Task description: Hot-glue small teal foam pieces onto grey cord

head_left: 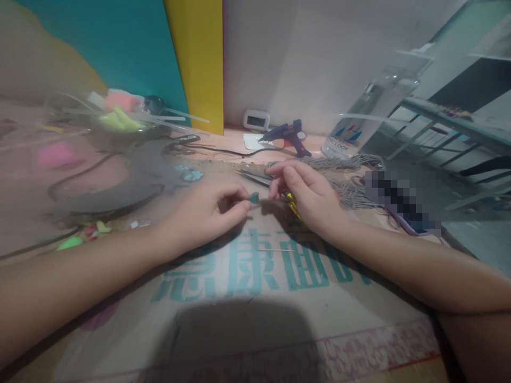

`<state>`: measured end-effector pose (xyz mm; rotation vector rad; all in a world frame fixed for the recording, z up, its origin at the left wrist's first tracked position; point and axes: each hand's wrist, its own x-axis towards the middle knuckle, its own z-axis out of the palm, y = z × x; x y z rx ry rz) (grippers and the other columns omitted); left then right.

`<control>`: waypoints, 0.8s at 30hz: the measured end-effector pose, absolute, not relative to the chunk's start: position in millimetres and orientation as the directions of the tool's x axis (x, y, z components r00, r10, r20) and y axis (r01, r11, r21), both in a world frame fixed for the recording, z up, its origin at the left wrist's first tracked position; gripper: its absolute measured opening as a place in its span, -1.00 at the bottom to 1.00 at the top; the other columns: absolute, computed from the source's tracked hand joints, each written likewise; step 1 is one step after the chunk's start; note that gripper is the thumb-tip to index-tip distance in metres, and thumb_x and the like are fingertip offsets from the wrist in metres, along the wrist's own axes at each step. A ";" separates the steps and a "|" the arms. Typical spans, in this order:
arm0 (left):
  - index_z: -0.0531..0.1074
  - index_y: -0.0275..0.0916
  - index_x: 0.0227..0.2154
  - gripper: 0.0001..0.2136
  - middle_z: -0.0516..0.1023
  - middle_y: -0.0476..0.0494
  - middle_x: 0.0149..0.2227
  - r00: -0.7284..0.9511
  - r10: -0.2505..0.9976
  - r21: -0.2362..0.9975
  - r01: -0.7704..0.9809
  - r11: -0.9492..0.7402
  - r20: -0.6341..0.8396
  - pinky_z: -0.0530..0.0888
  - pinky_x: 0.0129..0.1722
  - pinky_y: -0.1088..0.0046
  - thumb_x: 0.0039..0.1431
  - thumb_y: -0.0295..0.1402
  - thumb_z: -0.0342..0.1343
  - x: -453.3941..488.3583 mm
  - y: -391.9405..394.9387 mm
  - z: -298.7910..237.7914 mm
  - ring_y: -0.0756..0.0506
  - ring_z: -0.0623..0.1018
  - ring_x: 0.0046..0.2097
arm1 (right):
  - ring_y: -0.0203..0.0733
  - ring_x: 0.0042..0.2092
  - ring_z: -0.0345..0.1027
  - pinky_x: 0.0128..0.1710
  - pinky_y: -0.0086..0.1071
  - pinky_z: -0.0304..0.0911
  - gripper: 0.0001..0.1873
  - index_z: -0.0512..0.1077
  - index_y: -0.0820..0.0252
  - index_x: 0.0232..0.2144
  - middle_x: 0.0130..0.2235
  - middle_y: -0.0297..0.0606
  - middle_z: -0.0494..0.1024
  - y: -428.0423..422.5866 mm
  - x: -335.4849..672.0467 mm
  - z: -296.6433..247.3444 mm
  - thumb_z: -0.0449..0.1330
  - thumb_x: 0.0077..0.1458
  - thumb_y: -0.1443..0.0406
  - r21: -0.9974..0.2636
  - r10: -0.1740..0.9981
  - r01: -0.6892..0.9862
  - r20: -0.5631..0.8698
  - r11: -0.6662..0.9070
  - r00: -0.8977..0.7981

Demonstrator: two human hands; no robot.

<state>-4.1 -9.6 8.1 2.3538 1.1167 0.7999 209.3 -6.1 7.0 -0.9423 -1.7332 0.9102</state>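
My left hand (225, 207) pinches a small dark teal piece (254, 198) between thumb and fingertips, above a cardboard surface (239, 330) printed with large green characters. Just right of it is my right hand (305, 194), its fingers loosely bent and apart, with nothing visible in them. Partly hidden by that hand are scissors (255, 177), blades pointing left and yellow on the handle (294, 206). Whether the right hand touches them, I cannot tell. A thin stick (275, 250) lies on the cardboard nearer to me.
Behind the hands lie a purple glue gun (287, 137), a small white digital clock (256, 120) and grey yarn (351, 191). At right are a phone (411, 223) and a tall clear container (359, 117). A clear bowl (120, 125) of coloured clay stands at left, near blue flower shapes (188, 173).
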 end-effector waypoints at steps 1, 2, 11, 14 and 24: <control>0.47 -0.23 -0.45 -0.79 0.53 0.00 -0.43 0.503 0.811 0.601 0.560 -0.570 0.300 0.34 -0.32 0.45 0.22 -0.28 0.02 -4.0 -9.0 8.4 -0.05 0.48 -0.35 | -0.34 -0.39 0.37 -0.30 -0.42 0.29 -0.69 0.44 0.19 -0.18 -0.47 -0.38 0.46 -4.3 209.7 6.2 0.03 0.34 0.10 -0.887 0.894 0.179 0.382 0.425 -0.233; 0.47 -0.23 -0.45 -0.78 0.53 0.00 -0.43 0.494 0.823 0.624 0.558 -0.548 0.280 0.34 -0.34 0.46 0.23 -0.27 0.02 -3.8 -8.3 8.5 -0.05 0.48 -0.36 | -0.35 -0.42 0.35 -0.33 -0.42 0.27 -0.71 0.44 0.19 -0.20 -0.50 -0.40 0.45 -2.7 210.0 5.8 0.05 0.33 0.11 -0.892 0.900 0.168 0.384 0.419 -0.206; 0.45 -0.24 -0.47 -0.76 0.49 0.02 -0.48 0.516 0.839 0.706 0.530 -0.470 0.171 0.30 -0.40 0.47 0.22 -0.24 0.01 -4.3 -5.1 6.4 -0.03 0.45 -0.40 | -0.39 -0.47 0.30 -0.45 -0.47 0.21 -0.80 0.40 0.20 -0.39 -0.50 -0.42 0.47 -3.7 208.4 6.7 0.22 0.20 0.19 -0.906 0.922 0.215 0.320 0.365 -0.217; 0.45 -0.23 -0.48 -0.76 0.48 0.03 -0.50 0.538 0.832 0.690 0.552 -0.468 0.135 0.27 -0.41 0.46 0.21 -0.25 0.00 -4.3 -6.8 6.1 -0.03 0.43 -0.41 | -0.36 -0.39 0.37 -0.39 -0.46 0.25 -0.82 0.47 0.19 -0.19 -0.40 -0.37 0.52 -8.2 207.0 9.1 0.14 0.25 0.22 -0.887 0.907 0.278 0.281 0.370 -0.314; 0.44 -0.25 -0.51 -0.79 0.47 -0.03 -0.48 0.584 0.774 0.545 0.577 -0.608 0.245 0.26 -0.34 0.38 0.15 -0.30 0.00 -3.6 -6.2 6.4 -0.07 0.41 -0.38 | -0.35 -0.43 0.32 -0.40 -0.44 0.23 -0.80 0.47 0.23 -0.36 -0.43 -0.35 0.53 -8.8 204.3 11.7 0.22 0.15 0.18 -0.842 0.891 0.406 0.175 0.356 -0.418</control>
